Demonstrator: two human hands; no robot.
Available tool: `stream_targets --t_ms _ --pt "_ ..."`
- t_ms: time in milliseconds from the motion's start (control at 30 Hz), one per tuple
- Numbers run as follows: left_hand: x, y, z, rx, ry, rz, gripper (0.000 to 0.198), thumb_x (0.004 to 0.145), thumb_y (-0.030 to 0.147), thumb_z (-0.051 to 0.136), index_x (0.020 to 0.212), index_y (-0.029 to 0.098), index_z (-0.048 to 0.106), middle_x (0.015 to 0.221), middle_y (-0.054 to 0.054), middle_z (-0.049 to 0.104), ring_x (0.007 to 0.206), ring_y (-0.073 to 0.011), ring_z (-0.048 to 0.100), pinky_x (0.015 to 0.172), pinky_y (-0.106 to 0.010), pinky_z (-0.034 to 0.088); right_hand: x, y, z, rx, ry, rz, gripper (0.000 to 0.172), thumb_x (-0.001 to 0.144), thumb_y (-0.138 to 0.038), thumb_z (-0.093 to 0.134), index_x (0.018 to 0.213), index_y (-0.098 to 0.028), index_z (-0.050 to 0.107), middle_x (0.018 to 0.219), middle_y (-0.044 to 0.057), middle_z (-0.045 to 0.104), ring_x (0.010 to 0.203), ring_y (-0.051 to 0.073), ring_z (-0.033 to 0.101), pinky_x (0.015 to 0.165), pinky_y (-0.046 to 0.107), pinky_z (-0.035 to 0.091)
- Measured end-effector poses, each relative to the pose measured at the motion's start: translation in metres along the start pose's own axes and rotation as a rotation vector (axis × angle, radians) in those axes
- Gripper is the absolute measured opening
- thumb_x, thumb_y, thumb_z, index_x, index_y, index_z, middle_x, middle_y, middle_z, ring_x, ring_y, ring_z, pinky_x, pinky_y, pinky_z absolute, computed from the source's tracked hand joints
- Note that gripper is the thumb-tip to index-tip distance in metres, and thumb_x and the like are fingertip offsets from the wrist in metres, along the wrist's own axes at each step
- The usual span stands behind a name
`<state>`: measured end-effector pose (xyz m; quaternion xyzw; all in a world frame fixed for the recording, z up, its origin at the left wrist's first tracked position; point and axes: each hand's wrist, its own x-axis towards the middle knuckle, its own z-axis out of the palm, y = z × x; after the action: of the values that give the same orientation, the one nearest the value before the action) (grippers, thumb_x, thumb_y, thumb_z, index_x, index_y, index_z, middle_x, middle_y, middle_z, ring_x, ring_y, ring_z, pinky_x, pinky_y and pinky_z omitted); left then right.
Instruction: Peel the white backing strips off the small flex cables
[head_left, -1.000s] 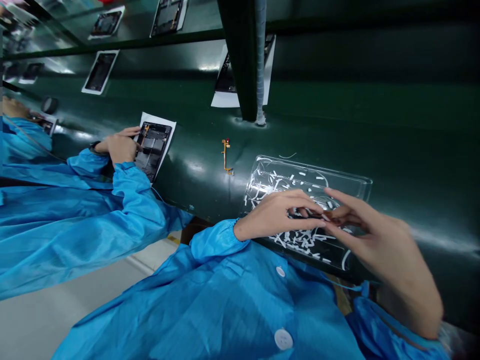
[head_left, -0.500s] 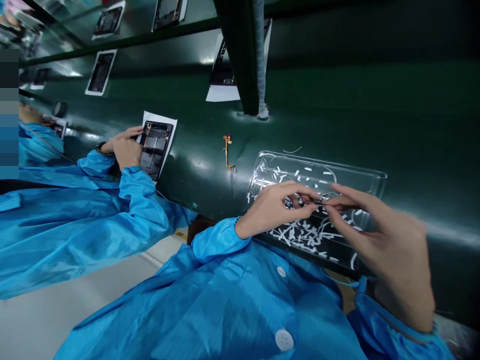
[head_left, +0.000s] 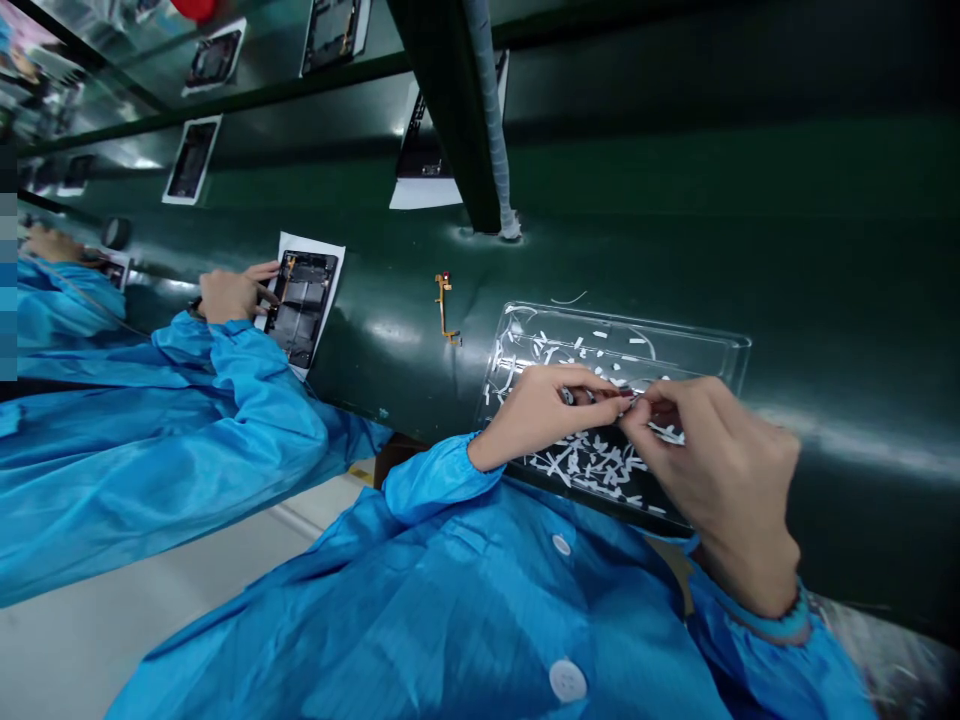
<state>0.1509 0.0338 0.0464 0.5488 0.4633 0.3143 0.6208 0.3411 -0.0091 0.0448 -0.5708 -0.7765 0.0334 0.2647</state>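
Observation:
Above a clear plastic tray (head_left: 739, 345), my left hand (head_left: 547, 415) pinches a tiny dark part between thumb and fingertips. My right hand (head_left: 724, 470) has its thumb and fingers pressed together at the same spot, its fingertips meeting the left ones. Most of the part is covered by the fingers, so its kind cannot be made out. Many small white strips (head_left: 592, 465) lie scattered in the tray under both hands. Left of the tray, an orange flex cable (head_left: 444, 305) with small connectors lies flat on the green bench.
A co-worker's hands (head_left: 232, 292) touch an opened black device housing (head_left: 304, 310) on white paper to the left. A dark post (head_left: 480, 180) with a wrapped cable stands on the bench (head_left: 390, 350). More housings on paper (head_left: 191, 160) lie farther back.
My right hand has moved left and curled its fingers tighter against my left fingertips. The co-worker's hand has drawn back slightly from the housing. The whole view has shifted a little.

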Motion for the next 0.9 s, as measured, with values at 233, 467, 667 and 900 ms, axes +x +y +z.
stream_targets --t_ms 233,467,667,900 --pt "0.005 -0.012 0.009 -0.158 0.001 -0.096 0.038 0.084 0.053 0.077 0.09 0.016 0.079 0.076 -0.003 0.073 0.059 -0.0085 0.059 0.051 -0.023 0.044 -0.002 -0.009 0.004 0.055 -0.005 0.055 0.006 0.088 -0.023 0.059 0.086 -0.023 0.064 0.078 0.005 0.068 0.06 0.016 0.057 0.053 0.032 0.04" --pt "-0.002 -0.013 0.005 0.099 0.084 0.121 0.037 0.1 0.049 0.059 0.103 0.018 0.079 0.098 -0.007 0.077 0.075 -0.0112 0.068 0.059 -0.024 0.054 0.004 -0.003 -0.014 0.28 -0.006 0.024 0.009 0.091 -0.019 0.061 0.086 -0.026 0.065 0.074 0.001 0.068 0.063 0.018 0.062 0.059 0.033 0.047" --pt "-0.003 -0.011 0.003 -0.024 0.053 0.073 0.032 0.098 0.046 0.063 0.099 0.019 0.079 0.097 -0.004 0.073 0.082 -0.0108 0.065 0.072 -0.025 0.057 0.007 -0.001 -0.02 0.165 -0.05 -0.031 0.017 0.095 -0.027 0.065 0.111 -0.025 0.07 0.109 0.007 0.076 0.084 0.024 0.073 0.07 0.037 0.054" --pt "-0.004 -0.019 0.013 -0.032 0.075 0.111 0.025 0.099 0.04 0.062 0.102 0.021 0.08 0.097 -0.003 0.072 0.098 -0.0146 0.064 0.092 -0.032 0.055 -0.001 -0.004 -0.001 -0.042 -0.056 -0.072 0.026 0.097 -0.029 0.061 0.121 -0.024 0.071 0.112 0.01 0.077 0.091 0.026 0.073 0.07 0.038 0.049"
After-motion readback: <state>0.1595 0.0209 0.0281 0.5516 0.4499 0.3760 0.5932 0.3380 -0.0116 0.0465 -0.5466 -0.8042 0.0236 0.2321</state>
